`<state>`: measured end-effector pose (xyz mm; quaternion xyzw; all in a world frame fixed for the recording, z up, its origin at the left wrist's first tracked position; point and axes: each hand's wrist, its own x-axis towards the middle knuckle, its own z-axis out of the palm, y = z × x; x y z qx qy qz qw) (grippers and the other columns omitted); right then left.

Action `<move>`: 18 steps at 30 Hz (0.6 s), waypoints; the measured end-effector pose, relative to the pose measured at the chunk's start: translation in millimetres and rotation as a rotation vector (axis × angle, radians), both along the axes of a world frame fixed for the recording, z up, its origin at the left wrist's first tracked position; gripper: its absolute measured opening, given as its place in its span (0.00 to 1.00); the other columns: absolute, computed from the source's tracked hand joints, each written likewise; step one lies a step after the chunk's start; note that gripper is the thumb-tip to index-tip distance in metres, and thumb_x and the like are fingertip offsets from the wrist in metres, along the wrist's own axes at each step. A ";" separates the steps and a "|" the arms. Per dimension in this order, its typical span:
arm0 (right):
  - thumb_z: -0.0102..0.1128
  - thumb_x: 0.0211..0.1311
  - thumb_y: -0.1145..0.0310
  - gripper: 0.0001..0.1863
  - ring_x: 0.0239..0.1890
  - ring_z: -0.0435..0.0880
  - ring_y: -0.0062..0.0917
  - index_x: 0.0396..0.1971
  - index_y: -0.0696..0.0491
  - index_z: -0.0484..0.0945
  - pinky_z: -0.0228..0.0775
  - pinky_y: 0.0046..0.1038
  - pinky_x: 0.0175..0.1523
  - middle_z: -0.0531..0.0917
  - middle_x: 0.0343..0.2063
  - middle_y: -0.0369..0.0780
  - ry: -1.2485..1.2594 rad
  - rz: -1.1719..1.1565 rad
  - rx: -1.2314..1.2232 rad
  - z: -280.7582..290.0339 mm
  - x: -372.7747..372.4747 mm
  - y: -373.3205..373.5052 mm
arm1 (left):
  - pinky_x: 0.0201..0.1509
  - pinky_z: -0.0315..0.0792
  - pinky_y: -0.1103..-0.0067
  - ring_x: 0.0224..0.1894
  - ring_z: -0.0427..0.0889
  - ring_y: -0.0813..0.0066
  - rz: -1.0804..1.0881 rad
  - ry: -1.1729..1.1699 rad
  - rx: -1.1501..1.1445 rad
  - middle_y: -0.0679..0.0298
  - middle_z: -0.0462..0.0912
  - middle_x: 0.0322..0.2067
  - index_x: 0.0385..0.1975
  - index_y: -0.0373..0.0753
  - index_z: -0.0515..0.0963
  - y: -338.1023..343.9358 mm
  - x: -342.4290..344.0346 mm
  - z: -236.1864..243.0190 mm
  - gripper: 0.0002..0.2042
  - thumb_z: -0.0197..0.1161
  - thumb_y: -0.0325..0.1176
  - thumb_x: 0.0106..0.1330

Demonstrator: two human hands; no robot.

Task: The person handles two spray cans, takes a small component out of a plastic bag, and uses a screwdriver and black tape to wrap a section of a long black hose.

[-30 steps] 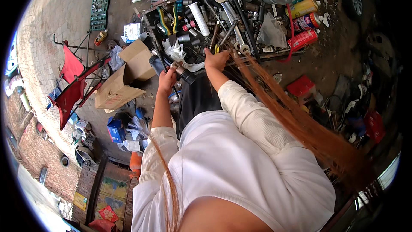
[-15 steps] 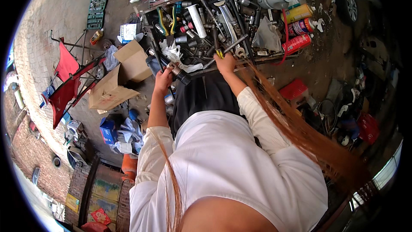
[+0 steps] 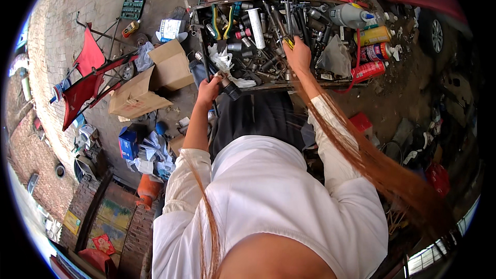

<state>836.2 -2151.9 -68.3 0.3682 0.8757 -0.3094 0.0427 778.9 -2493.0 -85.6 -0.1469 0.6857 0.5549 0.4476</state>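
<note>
My left hand (image 3: 208, 91) is closed around a long dark metal bar (image 3: 206, 62) at the near left corner of a metal tool tray (image 3: 279, 87). A thick black cylinder with a metal end (image 3: 231, 89) sits right beside its fingers; whether the hand grips that too, I cannot tell. Over the middle of the tray, my right hand (image 3: 298, 58) is closed on a tool with a yellow-and-black handle (image 3: 289, 43); its working end is lost among the wrenches (image 3: 288, 13). A white tube (image 3: 255, 27), yellow-green handled pliers (image 3: 228, 23) and many loose sockets (image 3: 235, 47) lie around.
A grey bottle (image 3: 351, 16) and several cans, one red (image 3: 370, 70), line the tray's right side. Left stand an opened cardboard box (image 3: 168, 70), a red folding chair (image 3: 89, 54) and a green socket case (image 3: 135, 0). A car wheel (image 3: 436, 35) is at the far right.
My right hand has moved forward and right, deeper over the tray, with the yellow-handled tool. My left hand keeps its grip near the tray's corner. The whole view has shifted slightly.
</note>
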 end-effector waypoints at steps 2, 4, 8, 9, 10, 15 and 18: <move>0.66 0.55 0.53 0.20 0.35 0.83 0.47 0.35 0.56 0.79 0.75 0.44 0.40 0.84 0.30 0.49 -0.070 0.013 0.095 -4.3 -12.4 5.0 | 0.14 0.45 0.82 0.09 0.54 0.87 0.109 -0.111 -0.041 0.78 0.61 0.11 0.29 0.44 0.75 10.8 -2.8 14.5 0.06 0.62 0.38 0.62; 0.68 0.54 0.53 0.20 0.36 0.83 0.43 0.36 0.56 0.79 0.75 0.42 0.40 0.80 0.36 0.46 -0.078 0.022 0.145 -3.5 -15.4 4.3 | 0.14 0.46 0.82 0.09 0.55 0.87 0.205 -0.192 -0.060 0.78 0.61 0.11 0.27 0.45 0.74 15.8 -3.0 26.7 0.07 0.62 0.38 0.62; 0.69 0.54 0.58 0.19 0.35 0.82 0.42 0.41 0.52 0.77 0.75 0.41 0.40 0.72 0.41 0.41 -0.101 -0.009 0.141 9.6 -13.3 1.0 | 0.14 0.46 0.83 0.10 0.56 0.88 0.205 -0.204 -0.049 0.79 0.62 0.12 0.28 0.44 0.74 19.8 -7.6 43.1 0.08 0.63 0.39 0.62; 0.68 0.55 0.58 0.19 0.36 0.82 0.42 0.42 0.51 0.76 0.75 0.41 0.40 0.72 0.41 0.41 -0.088 -0.024 0.142 12.2 -10.3 0.9 | 0.14 0.47 0.83 0.10 0.56 0.88 0.205 -0.189 -0.059 0.79 0.62 0.12 0.28 0.44 0.74 22.1 -7.7 44.4 0.08 0.63 0.39 0.62; 0.68 0.56 0.58 0.18 0.36 0.82 0.42 0.42 0.51 0.76 0.75 0.42 0.41 0.73 0.42 0.41 -0.056 -0.039 0.119 14.7 -7.1 -0.9 | 0.14 0.47 0.83 0.10 0.56 0.88 0.203 -0.175 -0.067 0.79 0.62 0.12 0.28 0.44 0.74 24.0 -8.7 45.5 0.08 0.63 0.39 0.62; 0.67 0.57 0.55 0.20 0.37 0.82 0.40 0.41 0.55 0.78 0.74 0.37 0.43 0.80 0.37 0.42 0.090 0.128 -0.192 37.2 14.2 -30.7 | 0.19 0.53 0.83 0.15 0.61 0.88 0.044 0.055 -0.145 0.77 0.68 0.15 0.27 0.41 0.77 31.6 -3.2 54.6 0.10 0.63 0.40 0.62; 0.72 0.50 0.50 0.28 0.42 0.83 0.37 0.43 0.57 0.79 0.73 0.33 0.47 0.82 0.42 0.43 0.079 0.296 -0.572 54.6 33.3 -62.3 | 0.25 0.60 0.83 0.22 0.67 0.87 0.013 0.097 -0.132 0.74 0.74 0.20 0.27 0.38 0.79 59.1 3.8 78.7 0.11 0.64 0.39 0.61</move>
